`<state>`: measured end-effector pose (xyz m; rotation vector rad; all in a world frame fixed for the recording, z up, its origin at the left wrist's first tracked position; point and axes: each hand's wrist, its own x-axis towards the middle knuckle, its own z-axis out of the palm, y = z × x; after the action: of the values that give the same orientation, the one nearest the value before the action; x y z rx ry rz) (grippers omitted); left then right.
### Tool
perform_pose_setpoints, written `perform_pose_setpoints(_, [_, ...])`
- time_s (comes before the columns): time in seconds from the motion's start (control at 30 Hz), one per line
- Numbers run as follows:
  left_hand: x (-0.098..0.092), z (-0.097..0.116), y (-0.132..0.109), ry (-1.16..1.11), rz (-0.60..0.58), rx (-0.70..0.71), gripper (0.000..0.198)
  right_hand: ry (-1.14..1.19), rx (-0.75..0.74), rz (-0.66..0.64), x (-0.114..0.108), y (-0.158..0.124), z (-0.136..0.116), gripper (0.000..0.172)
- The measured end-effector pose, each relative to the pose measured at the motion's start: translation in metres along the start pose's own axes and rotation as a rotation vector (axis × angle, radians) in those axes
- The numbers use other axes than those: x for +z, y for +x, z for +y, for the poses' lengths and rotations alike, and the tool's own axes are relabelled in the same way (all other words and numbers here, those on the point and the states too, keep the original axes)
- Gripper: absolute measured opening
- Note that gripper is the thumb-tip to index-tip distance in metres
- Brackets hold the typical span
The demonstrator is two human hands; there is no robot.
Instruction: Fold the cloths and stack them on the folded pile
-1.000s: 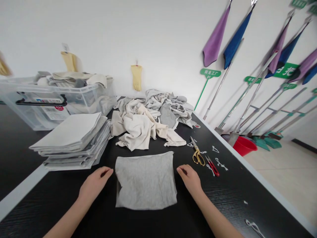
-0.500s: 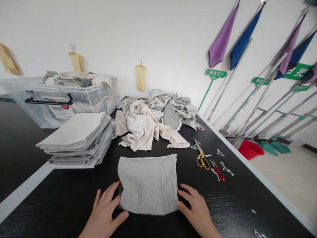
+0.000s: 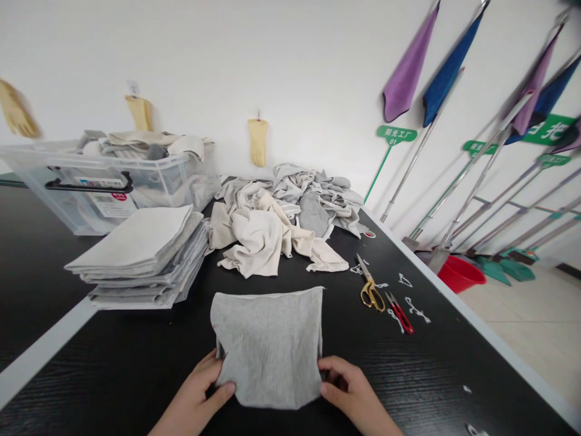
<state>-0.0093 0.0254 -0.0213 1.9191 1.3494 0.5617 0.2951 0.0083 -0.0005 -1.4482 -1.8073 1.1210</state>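
Note:
A folded grey cloth [image 3: 272, 345] is in front of me on the black table, its near part slightly raised. My left hand [image 3: 204, 390] pinches its near left edge, thumb on top and fingers beneath. At the near right edge, my right hand [image 3: 342, 387] grips the cloth the same way, fingers curled. To the left stands a stack of folded grey cloths [image 3: 140, 248]. Beyond the cloth lies a loose heap of crumpled beige and grey cloths [image 3: 258, 233].
Gold-handled scissors [image 3: 372, 293] and red thread snips [image 3: 400, 313] lie to the right among white thread scraps [image 3: 416, 310]. A clear plastic bin [image 3: 167, 181] filled with cloths stands at the back left. Mops and a red bucket [image 3: 460, 274] are beyond the table's right edge.
Both hands have gone from resting with spread fingers beside the cloth to gripping its near edges. The cloth has shifted slightly toward me and its near part has lifted.

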Motion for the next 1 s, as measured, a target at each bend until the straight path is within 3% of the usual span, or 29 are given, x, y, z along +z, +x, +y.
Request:
perform_pose_setpoints(0.23, [-0.002,-0.006,0.000,-0.001,-0.036,-0.032,0.026,-0.274,0.056,-0.074,0.004,0.000,-0.016,0.026])
perform_pose_setpoints(0.37, [-0.001,-0.010,0.001,-0.036,-0.020,-0.089,0.030,-0.228,0.137,-0.089,0.012,0.001,-0.012,0.015])
perform_pose_setpoints(0.53, [0.000,-0.011,0.000,-0.194,0.017,-0.084,0.049,-0.114,0.188,-0.037,0.016,0.005,-0.005,0.020])
perform_pose_setpoints(0.67, [-0.012,-0.005,-0.003,-0.388,-0.083,-0.017,0.042,-0.109,0.183,-0.065,0.014,0.004,-0.006,0.026])
perform_pose_setpoints(0.87, [-0.030,0.006,-0.010,-0.354,-0.214,-0.072,0.032,0.041,0.102,-0.214,0.008,0.002,-0.003,0.038])
perform_pose_setpoints(1.0, [-0.034,0.009,-0.007,-0.413,-0.286,-0.002,0.032,0.058,0.120,-0.254,0.008,0.005,0.001,0.047])
